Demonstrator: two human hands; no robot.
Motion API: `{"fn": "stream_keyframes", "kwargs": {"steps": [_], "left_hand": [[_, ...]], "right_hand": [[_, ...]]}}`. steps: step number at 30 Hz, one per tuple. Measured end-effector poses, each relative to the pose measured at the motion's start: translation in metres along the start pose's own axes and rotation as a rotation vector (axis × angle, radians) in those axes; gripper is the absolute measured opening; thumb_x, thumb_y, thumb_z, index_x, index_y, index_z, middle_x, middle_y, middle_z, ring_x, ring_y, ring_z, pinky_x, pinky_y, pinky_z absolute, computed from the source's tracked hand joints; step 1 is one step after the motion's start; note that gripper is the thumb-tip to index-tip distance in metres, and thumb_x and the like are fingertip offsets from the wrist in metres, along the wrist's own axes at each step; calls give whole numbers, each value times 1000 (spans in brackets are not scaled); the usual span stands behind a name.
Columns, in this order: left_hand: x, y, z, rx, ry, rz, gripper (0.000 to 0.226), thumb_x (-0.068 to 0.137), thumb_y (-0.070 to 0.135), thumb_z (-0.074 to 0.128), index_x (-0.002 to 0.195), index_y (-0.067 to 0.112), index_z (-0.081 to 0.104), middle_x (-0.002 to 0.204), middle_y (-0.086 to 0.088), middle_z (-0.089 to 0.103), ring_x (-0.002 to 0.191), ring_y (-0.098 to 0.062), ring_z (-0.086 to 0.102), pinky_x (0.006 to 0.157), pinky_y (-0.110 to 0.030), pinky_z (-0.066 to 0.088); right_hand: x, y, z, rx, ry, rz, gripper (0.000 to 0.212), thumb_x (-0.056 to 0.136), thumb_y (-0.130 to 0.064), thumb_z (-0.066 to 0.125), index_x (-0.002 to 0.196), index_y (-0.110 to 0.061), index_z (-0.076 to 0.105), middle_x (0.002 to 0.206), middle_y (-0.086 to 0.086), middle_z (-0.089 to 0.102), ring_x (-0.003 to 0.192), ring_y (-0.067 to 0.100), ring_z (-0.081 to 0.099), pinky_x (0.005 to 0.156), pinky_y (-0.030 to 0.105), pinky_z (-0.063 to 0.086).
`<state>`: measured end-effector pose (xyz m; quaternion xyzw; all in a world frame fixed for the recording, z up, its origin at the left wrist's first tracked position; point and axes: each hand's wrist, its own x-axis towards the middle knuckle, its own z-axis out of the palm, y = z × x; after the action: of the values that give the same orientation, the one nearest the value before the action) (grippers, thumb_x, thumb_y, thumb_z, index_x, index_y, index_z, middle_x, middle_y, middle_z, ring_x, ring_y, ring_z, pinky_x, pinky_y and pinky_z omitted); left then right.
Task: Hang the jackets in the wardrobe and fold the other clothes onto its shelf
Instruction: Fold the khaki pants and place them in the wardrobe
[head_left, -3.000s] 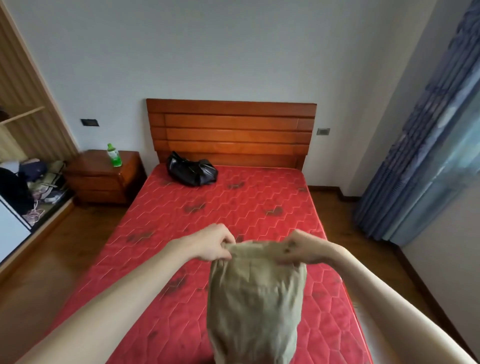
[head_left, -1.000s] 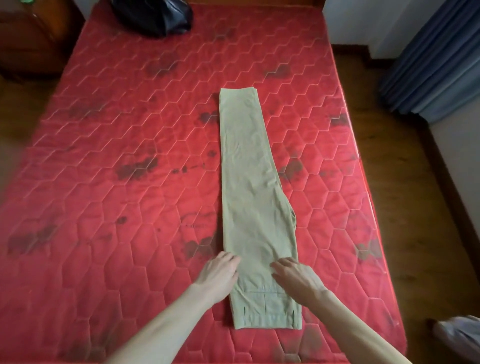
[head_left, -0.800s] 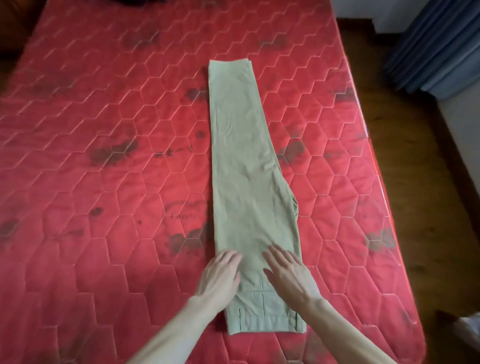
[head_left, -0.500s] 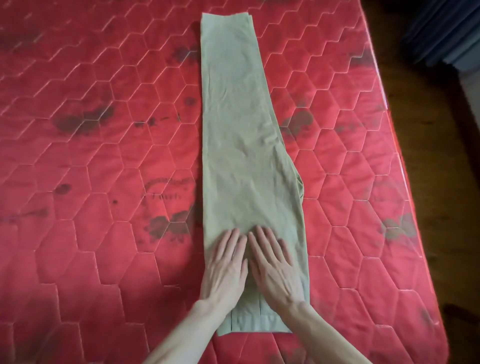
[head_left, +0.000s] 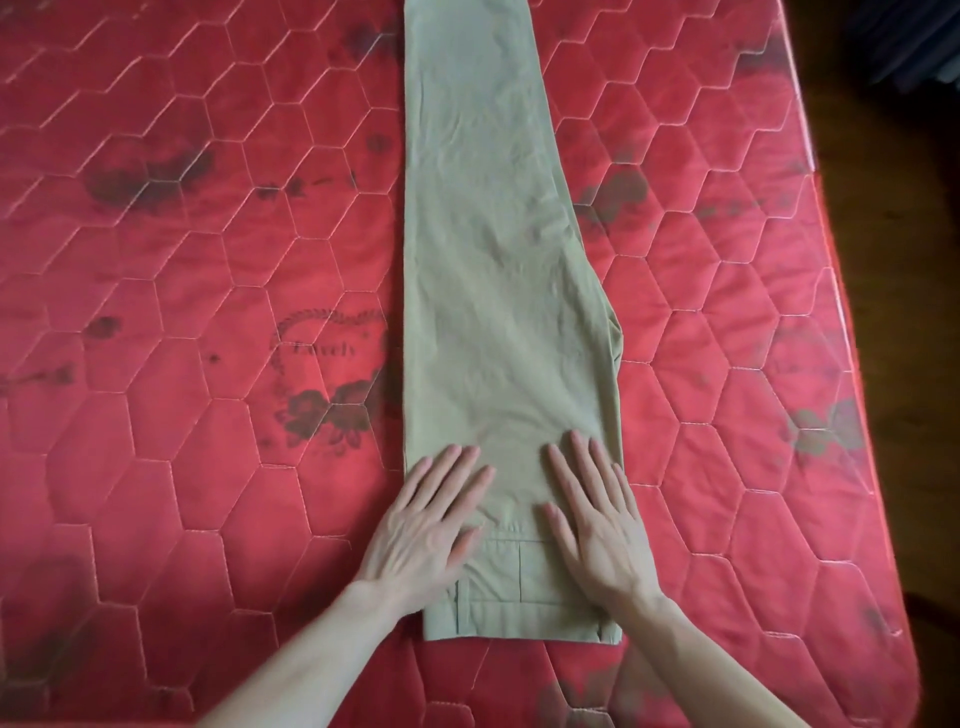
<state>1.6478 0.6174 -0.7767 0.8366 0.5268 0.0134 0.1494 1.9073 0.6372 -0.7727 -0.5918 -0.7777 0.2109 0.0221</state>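
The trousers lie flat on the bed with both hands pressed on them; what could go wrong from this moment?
1. The trousers have a bulge of cloth at their right edge; folding now may lock in a crease there.
2. The left hand and right hand press only near the waistband, so the far leg end, out of view, could shift unnoticed.
3. The mattress shows dark marks; whether they are print or dirt that could transfer is unclear.

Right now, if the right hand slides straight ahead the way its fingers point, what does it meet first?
Only more of the khaki trousers. The right hand lies flat on them, fingers aimed up the leg and slightly left; that line looks free of other things up to the picture's top edge.
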Motion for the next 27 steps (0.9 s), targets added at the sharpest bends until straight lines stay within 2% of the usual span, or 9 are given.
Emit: {"fn": "stream_keyframes", "kwargs": {"steps": [6,9,11,13,15,18,22,24,27], "left_hand": [[-23,-31,-8,138,-68,237,66,107,29,40,167,15,16,175,-8,10,161,-28,9,127,-47,16],[-33,-40,-18,226,-54,323,72,98,13,39,166,11,16,174,-11,11,161,-29,12,129,-48,19],[-37,-43,-23,291,-44,362,78,91,2,35,166,9,13,174,-12,9,160,-30,13,130,-49,18],[-36,-44,-27,335,-52,389,78,92,-1,32,166,8,10,174,-13,6,160,-31,13,128,-49,11],[-34,-41,-27,348,-61,419,73,96,1,25,166,8,10,174,-15,7,160,-33,14,126,-50,9],[-29,-39,-25,338,-70,438,75,94,4,31,166,9,11,174,-15,9,159,-33,15,127,-51,14],[-22,-37,-24,297,-115,363,97,78,8,53,166,10,13,174,-12,11,160,-31,14,129,-51,15],[-23,-34,-23,279,-151,333,103,75,11,60,166,11,14,174,-12,10,160,-31,13,129,-51,18],[-24,-30,-20,213,-195,292,107,75,24,68,167,11,13,175,-11,8,161,-30,10,127,-50,15]], "right_hand": [[0,28,-23,28,-161,-181,59,111,-33,31,167,-30,10,175,-5,-4,161,18,-4,129,43,13],[-4,47,-51,-111,-322,-285,89,90,-3,33,166,-34,-2,173,-9,-14,160,12,-10,130,41,12],[-6,58,-65,-236,-374,-357,107,75,4,37,166,-34,-6,173,-8,-17,159,12,-12,129,40,12],[-8,64,-71,-321,-325,-438,109,74,2,52,167,-29,3,175,-2,-6,161,18,1,127,43,22],[-8,67,-70,-376,-295,-524,106,77,-14,69,167,-25,14,175,3,8,160,24,14,123,48,33],[-10,65,-62,-430,-238,-636,100,84,-21,75,166,-23,19,173,4,16,158,26,22,122,51,35],[-15,61,-47,-424,-158,-599,81,97,-11,55,167,-23,15,173,2,16,157,26,23,126,49,24],[-17,58,-40,-397,-169,-547,71,100,-14,38,167,-25,15,173,0,15,158,26,22,124,47,19],[-21,51,-35,-336,-228,-470,67,103,-24,33,167,-28,13,174,-3,10,160,24,13,125,46,14]]}}
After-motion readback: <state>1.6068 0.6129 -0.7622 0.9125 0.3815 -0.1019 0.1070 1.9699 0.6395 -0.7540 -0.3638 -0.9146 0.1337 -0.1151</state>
